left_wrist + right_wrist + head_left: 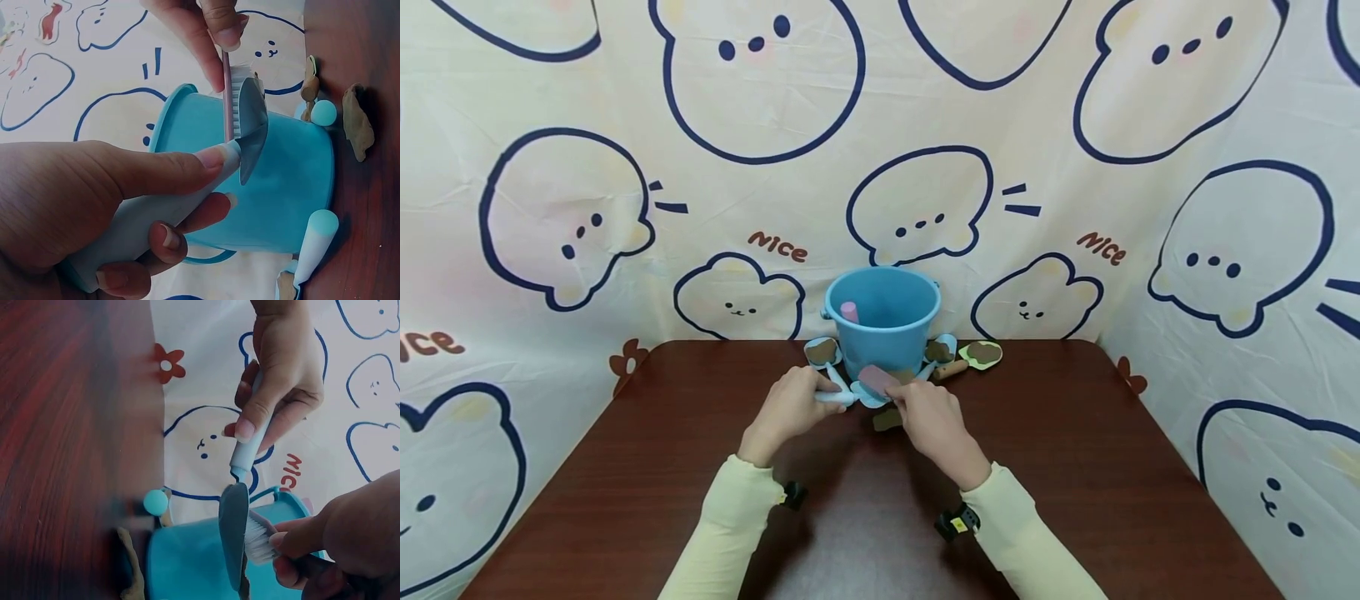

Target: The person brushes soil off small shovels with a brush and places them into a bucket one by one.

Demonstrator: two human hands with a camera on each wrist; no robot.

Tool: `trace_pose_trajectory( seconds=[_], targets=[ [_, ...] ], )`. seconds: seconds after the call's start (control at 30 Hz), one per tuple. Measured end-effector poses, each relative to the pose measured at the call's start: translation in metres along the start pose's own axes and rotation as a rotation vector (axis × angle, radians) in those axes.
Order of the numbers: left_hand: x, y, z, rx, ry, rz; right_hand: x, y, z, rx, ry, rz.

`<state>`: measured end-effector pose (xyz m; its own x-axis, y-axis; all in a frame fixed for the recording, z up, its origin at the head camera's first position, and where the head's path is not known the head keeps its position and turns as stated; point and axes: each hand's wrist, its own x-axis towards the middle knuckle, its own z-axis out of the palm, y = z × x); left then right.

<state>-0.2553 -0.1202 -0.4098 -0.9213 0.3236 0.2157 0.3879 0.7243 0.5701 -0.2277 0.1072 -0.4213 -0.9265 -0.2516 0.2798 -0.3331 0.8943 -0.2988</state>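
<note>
My left hand (795, 402) grips the pale blue handle of a small toy shovel (232, 528). The shovel's blade is turned on edge in front of the blue bucket (887, 346). A pink brush with white bristles (257, 542) is pinched in my right hand (931, 417). Its bristles press against the blade, as both wrist views show. Part of the brush handle is hidden by the right fingers. On the table below the hands lies a flat brown piece (887, 419).
Round the bucket's base lie a shovel with a brown-covered blade (822, 352), another such blue shovel (940, 349) and a green-rimmed one (982, 354). Inside the bucket stands a pink handle end (849, 312). A patterned cloth (760, 200) hangs behind the brown table (662, 467).
</note>
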Motion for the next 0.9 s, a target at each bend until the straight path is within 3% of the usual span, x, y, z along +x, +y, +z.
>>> trace_pose_trajectory(
  seconds=[0.63, 0.9],
  targets=[
    [0.0, -0.001, -0.001, 0.023, -0.039, -0.029, 0.004, 0.022, -0.007, -0.017, 0.067, 0.052],
    [-0.001, -0.001, -0.002, 0.037, -0.047, -0.013, 0.003, 0.017, -0.014, -0.028, 0.098, 0.017]
  ],
)
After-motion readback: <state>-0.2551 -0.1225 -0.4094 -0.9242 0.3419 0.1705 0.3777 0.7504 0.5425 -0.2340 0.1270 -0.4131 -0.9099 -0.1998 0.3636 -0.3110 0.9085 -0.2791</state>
